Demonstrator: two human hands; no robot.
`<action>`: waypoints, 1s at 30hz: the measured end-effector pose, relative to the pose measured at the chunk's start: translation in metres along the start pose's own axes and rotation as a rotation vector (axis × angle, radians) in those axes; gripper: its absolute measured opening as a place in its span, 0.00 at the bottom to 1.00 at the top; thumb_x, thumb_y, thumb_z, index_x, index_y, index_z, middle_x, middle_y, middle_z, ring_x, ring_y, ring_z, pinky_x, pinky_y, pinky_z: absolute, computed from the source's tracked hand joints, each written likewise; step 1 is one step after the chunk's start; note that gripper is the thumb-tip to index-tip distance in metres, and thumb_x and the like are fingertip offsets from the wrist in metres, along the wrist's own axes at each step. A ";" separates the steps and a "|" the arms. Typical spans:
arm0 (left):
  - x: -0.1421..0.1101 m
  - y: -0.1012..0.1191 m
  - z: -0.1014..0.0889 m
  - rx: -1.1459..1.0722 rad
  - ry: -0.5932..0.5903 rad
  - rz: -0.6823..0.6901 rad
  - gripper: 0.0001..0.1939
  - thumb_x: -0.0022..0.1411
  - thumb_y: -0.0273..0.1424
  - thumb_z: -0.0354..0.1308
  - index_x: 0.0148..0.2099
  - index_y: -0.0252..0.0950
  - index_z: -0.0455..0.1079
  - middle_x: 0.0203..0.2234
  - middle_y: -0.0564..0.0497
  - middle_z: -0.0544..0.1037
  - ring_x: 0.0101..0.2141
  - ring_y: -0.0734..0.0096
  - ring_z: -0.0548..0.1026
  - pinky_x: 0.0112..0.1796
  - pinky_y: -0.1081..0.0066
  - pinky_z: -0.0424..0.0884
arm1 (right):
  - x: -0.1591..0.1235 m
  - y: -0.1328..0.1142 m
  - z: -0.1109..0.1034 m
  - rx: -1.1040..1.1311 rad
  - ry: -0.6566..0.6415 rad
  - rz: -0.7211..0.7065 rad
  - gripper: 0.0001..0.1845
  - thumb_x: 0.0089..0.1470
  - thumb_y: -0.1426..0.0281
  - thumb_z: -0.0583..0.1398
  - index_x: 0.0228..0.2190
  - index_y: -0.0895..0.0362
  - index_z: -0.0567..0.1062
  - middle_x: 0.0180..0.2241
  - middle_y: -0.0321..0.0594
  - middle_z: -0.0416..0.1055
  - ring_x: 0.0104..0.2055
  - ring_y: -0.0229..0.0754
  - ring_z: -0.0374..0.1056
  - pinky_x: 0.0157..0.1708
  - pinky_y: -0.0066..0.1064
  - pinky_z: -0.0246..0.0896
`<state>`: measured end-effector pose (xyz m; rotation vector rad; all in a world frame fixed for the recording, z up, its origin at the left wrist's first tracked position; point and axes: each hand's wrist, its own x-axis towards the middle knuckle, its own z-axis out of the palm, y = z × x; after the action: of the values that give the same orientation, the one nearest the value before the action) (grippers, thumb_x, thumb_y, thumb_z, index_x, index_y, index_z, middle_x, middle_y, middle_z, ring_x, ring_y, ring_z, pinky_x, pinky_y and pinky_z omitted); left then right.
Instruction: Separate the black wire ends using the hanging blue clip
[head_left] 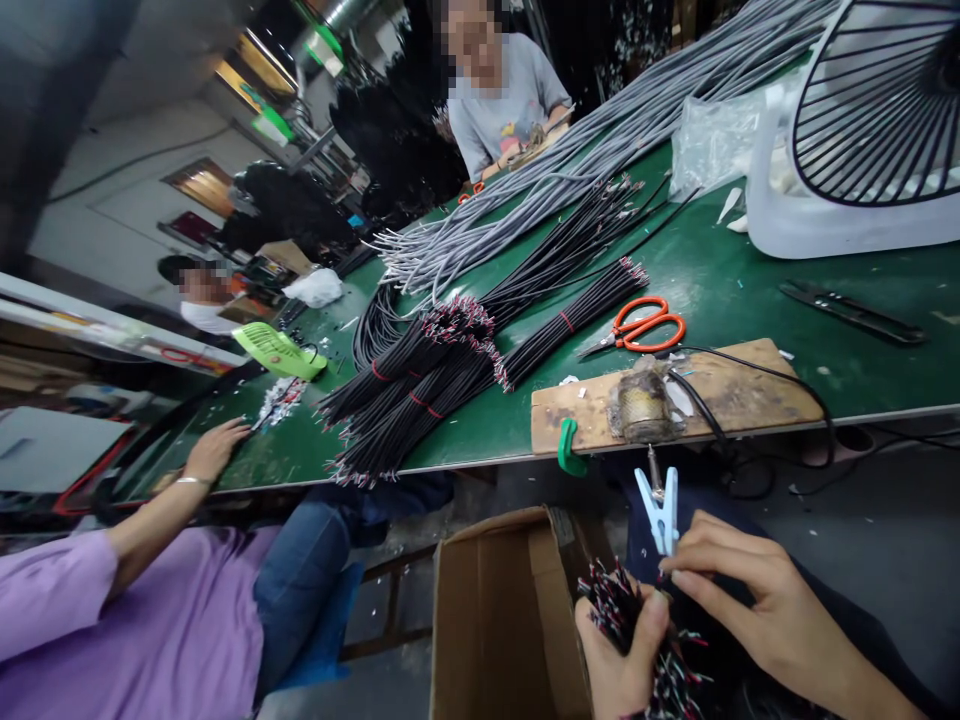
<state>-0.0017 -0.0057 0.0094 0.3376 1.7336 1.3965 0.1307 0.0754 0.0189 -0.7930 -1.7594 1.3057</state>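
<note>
My left hand [624, 655] is wrapped round a thick bundle of black cables [611, 600] whose stripped ends show red and white wires. Thumb and forefinger of my right hand [757, 590] pinch close to the end of one cable, right under a light blue clothespin [660, 512]; the exact wire between the fingertips is too small to make out. The clothespin sits on the metal shaft of a small motor [643, 405], which is fixed to a wooden board [757, 385] at the table edge.
On the green table [877, 375] lie orange-handled scissors [649, 325], black snips [855, 310], tied black cable bundles [427, 395] and long grey cables [525, 190]. A white fan [787, 220] stands at right. Below is a cardboard box [487, 610]. A co-worker in purple [172, 620] sits at left.
</note>
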 end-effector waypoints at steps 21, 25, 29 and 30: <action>0.006 -0.002 0.005 -0.107 0.015 0.051 0.20 0.41 0.44 0.73 0.26 0.34 0.72 0.19 0.51 0.76 0.21 0.68 0.75 0.24 0.72 0.72 | 0.007 -0.006 0.006 0.039 0.117 -0.078 0.05 0.55 0.76 0.63 0.32 0.56 0.79 0.27 0.39 0.77 0.29 0.42 0.72 0.41 0.38 0.66; 0.007 -0.006 0.006 -0.116 0.060 0.036 0.21 0.39 0.44 0.74 0.29 0.34 0.74 0.21 0.50 0.77 0.24 0.64 0.77 0.25 0.71 0.73 | 0.006 -0.008 0.007 -0.010 0.139 -0.136 0.07 0.55 0.79 0.61 0.34 0.57 0.79 0.27 0.40 0.78 0.29 0.42 0.72 0.38 0.37 0.67; 0.005 -0.002 0.009 -0.136 0.056 0.017 0.21 0.38 0.44 0.74 0.28 0.34 0.73 0.20 0.51 0.76 0.22 0.66 0.76 0.24 0.71 0.73 | 0.006 -0.008 0.007 -0.025 0.167 -0.153 0.07 0.54 0.79 0.62 0.32 0.57 0.78 0.26 0.40 0.78 0.27 0.42 0.71 0.36 0.37 0.67; 0.005 -0.001 0.010 -0.137 0.053 0.013 0.21 0.38 0.44 0.74 0.28 0.34 0.73 0.20 0.51 0.76 0.22 0.66 0.75 0.23 0.71 0.72 | 0.006 -0.008 0.006 -0.026 0.172 -0.151 0.07 0.54 0.79 0.62 0.31 0.57 0.78 0.25 0.39 0.77 0.26 0.41 0.71 0.35 0.37 0.66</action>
<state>0.0029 0.0038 0.0065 0.2391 1.6702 1.5371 0.1220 0.0757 0.0266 -0.7489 -1.6674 1.0848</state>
